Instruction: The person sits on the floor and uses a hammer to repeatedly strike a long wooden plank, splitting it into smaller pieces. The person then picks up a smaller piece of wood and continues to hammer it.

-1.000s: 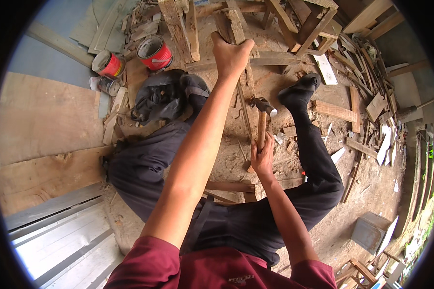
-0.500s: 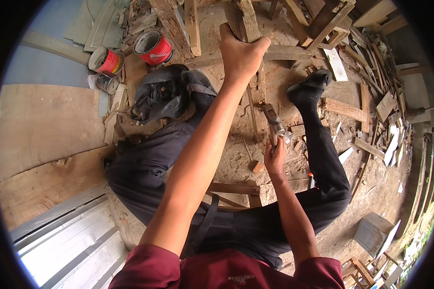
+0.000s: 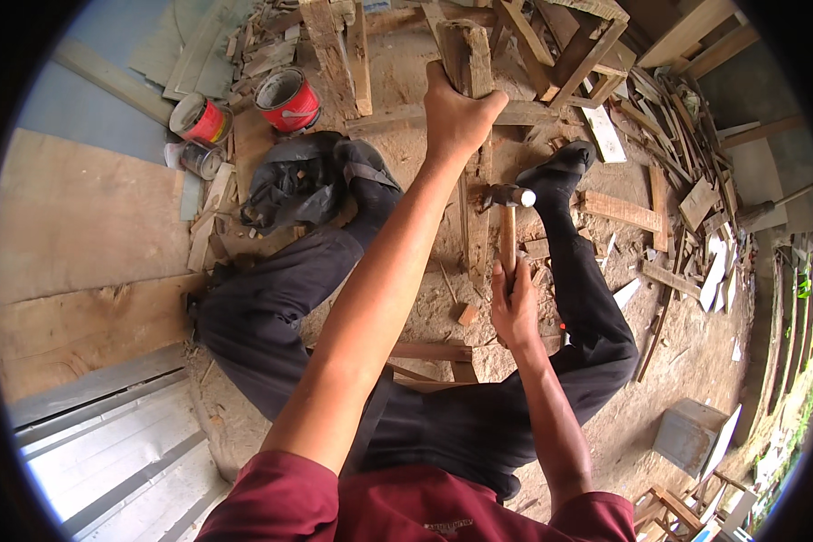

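My left hand (image 3: 462,116) is wrapped around a rough wooden post (image 3: 477,239), close to its upper end in the head view. My right hand (image 3: 517,312) grips the wooden handle of a hammer (image 3: 509,235). The metal head of the hammer lies against or just beside the right side of the post, below my left hand; I cannot tell whether they touch. Part of the post is hidden behind my left hand and forearm.
Red paint cans (image 3: 287,98) and a black plastic bag (image 3: 291,185) are at the left. Wood scraps (image 3: 696,203) pile up at the right, near a wooden frame (image 3: 580,63). My legs spread around a low wooden piece (image 3: 432,350). A grey metal box (image 3: 688,437) sits lower right.
The hammer has turned, so its head now lies crosswise with the handle pointing down toward me. My right hand has shifted slightly lower. My left hand still holds the post.
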Tool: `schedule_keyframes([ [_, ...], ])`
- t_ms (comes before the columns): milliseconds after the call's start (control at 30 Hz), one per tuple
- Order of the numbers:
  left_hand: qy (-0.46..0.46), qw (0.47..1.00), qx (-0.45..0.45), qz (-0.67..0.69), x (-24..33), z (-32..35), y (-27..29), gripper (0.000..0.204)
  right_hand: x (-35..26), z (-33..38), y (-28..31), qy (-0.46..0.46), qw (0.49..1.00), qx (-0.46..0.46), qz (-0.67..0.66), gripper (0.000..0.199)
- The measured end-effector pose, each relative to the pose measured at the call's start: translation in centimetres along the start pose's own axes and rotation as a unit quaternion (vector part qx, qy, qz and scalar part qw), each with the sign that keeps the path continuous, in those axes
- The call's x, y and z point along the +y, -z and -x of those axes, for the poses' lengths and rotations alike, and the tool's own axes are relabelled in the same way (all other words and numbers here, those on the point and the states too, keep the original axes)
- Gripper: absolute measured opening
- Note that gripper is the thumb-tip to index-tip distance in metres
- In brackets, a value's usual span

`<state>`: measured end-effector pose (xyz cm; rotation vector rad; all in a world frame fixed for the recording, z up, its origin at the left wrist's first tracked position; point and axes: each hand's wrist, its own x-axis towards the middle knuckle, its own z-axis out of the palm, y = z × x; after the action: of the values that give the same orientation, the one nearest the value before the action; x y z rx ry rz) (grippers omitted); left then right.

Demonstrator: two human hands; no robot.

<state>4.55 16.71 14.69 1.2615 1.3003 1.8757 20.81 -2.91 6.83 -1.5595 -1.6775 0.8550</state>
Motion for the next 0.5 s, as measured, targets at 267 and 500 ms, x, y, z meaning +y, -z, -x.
schedule_keyframes([
  [267, 0.006, 1.000, 0.023, 0.008, -0.2, -0.3, 1.5, 0.040, 2.9, 0.6, -4.6, 0.023, 0.999, 0.004, -0.049, 0.014],
  [500, -0.027, 0.999, 0.012, -0.019, -1.5, -1.3, 0.9, 0.042, 6.1, 0.3, -7.0, 0.037, 0.993, -0.015, -0.114, 0.012],
])
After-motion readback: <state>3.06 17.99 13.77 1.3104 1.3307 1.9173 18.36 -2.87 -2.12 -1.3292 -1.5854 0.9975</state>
